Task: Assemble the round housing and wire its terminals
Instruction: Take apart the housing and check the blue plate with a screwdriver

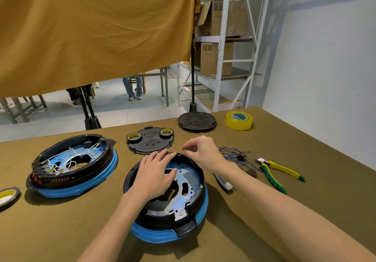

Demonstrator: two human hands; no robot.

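Observation:
The round housing (196,202), a black ring over a blue base with a blue-grey metal plate inside, sits at the table's centre. My left hand (156,176) lies flat on the plate, its straight fingers reaching the far rim. My right hand (201,153) hovers over the far right rim with curled fingers; thumb and forefinger are pinched together, and nothing shows between them. A bundle of blue wires with terminals (234,154) lies just right of that hand.
A second housing (71,166), wired in white, stands at the left. Behind are a black cover plate (150,142) carrying two tape rolls, a black disc (197,121) and yellow tape (239,120). At the right lie pliers (278,170) and a white-handled screwdriver (223,182).

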